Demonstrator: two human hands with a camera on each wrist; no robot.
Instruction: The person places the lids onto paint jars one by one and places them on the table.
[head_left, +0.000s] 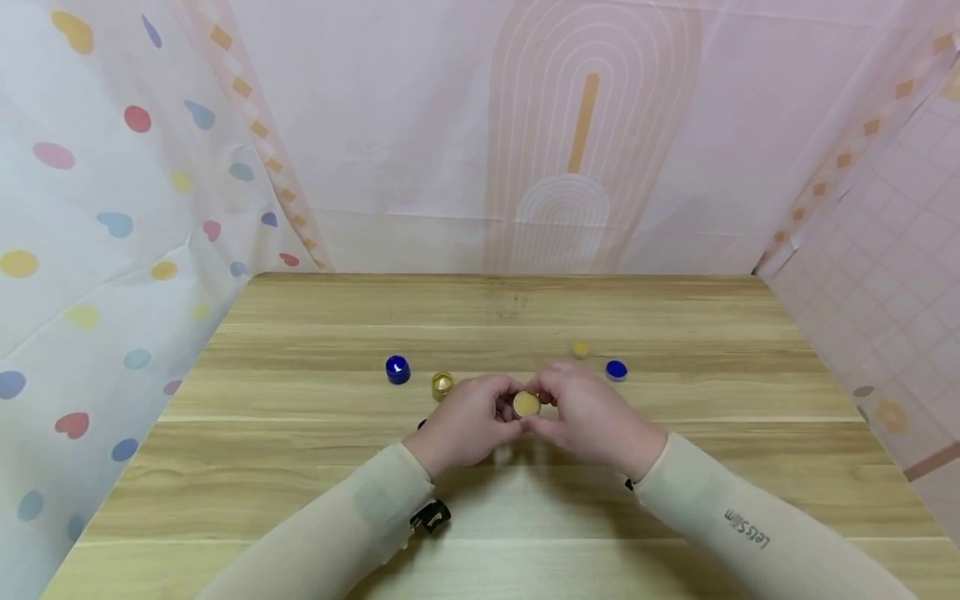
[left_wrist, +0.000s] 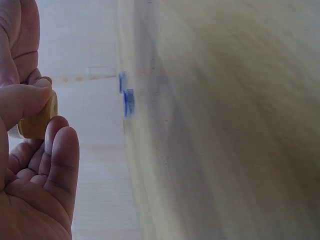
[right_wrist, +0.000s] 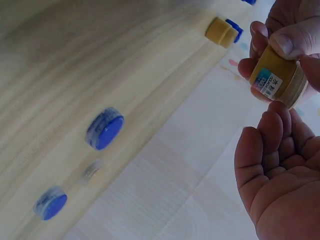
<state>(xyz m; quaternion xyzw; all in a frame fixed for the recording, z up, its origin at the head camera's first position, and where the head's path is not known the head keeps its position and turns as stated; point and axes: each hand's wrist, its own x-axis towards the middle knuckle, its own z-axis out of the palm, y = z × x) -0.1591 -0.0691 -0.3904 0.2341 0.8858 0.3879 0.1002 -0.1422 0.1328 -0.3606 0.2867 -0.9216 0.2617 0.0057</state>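
A small yellow paint jar with a printed label is held between the two hands above the table. My left hand pinches its body, thumb on one side and fingertips on the other. My right hand has its thumb and fingertips around the rim of the lid, whose yellow top faces up in the head view. Left of the hands stand a blue jar and another yellow jar. To the right lie a blue lid and a yellowish lid.
The wooden table ends at a patterned cloth wall behind. Another blue lid shows in the right wrist view. Black straps hang under the left sleeve.
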